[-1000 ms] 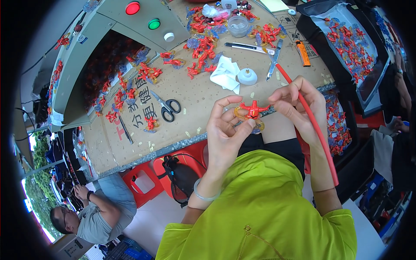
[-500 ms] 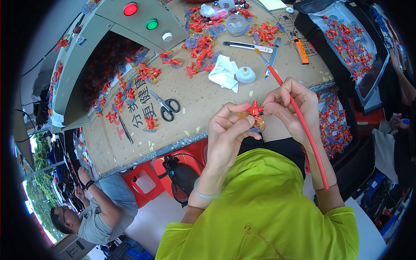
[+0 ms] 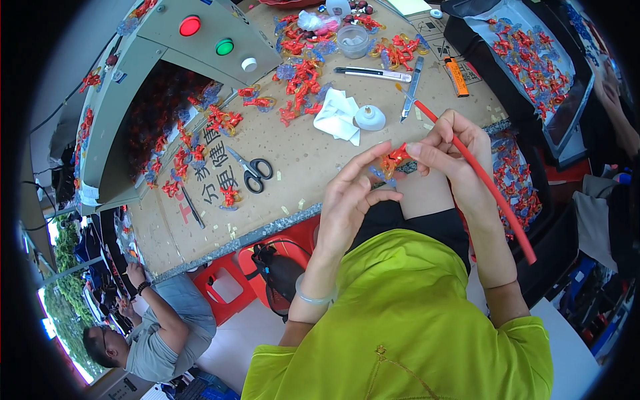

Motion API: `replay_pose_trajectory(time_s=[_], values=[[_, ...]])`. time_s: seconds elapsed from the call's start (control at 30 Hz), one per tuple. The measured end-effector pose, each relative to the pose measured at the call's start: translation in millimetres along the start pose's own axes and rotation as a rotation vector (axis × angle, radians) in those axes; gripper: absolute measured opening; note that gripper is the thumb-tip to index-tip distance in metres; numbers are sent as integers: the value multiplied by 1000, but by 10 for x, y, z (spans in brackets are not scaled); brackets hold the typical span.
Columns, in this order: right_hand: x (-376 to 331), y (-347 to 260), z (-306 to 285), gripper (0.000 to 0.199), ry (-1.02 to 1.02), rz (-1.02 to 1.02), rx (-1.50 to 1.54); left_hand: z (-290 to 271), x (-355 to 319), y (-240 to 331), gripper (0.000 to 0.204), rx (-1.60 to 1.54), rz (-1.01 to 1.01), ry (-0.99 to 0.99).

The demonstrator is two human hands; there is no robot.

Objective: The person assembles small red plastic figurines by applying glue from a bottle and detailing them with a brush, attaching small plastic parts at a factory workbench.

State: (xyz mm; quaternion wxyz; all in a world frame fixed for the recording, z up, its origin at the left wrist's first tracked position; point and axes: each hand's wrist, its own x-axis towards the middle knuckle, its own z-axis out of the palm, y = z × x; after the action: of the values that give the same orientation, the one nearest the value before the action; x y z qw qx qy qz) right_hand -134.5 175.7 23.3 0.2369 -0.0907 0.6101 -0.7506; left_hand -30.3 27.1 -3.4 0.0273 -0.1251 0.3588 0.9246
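Both hands meet just past the near edge of the cardboard-covered table point(image 3: 313, 160), a little right of centre. The left hand point(image 3: 353, 200) pinches a small red toy point(image 3: 395, 160) between thumb and fingers, its grip narrow around the piece. The right hand point(image 3: 453, 150), at 3 o'clock from the toy and touching it with its fingertips, is closed on a long red stick point(image 3: 487, 187); the stick runs from 11 o'clock above the hand to 5 o'clock below the wrist. At 9 o'clock from the hands lie black scissors point(image 3: 252, 172). At 12 o'clock sit a white cloth point(image 3: 337, 117) and a small white cap point(image 3: 369, 119), with a utility knife point(image 3: 373, 72) beyond. Heaps of red parts point(image 3: 303, 80) spread toward 11 o'clock. At 7 o'clock, well apart, another person point(image 3: 157, 333) sits low beside a red stool point(image 3: 223, 290).
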Motion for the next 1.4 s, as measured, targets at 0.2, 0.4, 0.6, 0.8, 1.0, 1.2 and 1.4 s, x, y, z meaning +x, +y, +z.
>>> replay_pose_trajectory(time_s=[0.2,0.4,0.6,0.8,1.0,1.2,1.4], values=[[6,58,68,33,17,68,200,-11,9,-177,42,790,602,114],[-19,78,141,28,-31,63,167,5,-39,-156,37,618,460,262],[-71,16,162,24,-82,-272,-94,37,-63,-64,26,387,245,271],[-79,53,179,23,-97,-250,-173,86,-76,-56,25,348,203,278],[-69,86,171,22,-102,-514,-413,124,-108,-21,29,299,162,269],[-49,59,146,23,-148,-460,-383,114,-109,22,27,388,192,303],[-23,-75,94,25,-211,-340,-395,200,-107,65,28,412,241,313]])
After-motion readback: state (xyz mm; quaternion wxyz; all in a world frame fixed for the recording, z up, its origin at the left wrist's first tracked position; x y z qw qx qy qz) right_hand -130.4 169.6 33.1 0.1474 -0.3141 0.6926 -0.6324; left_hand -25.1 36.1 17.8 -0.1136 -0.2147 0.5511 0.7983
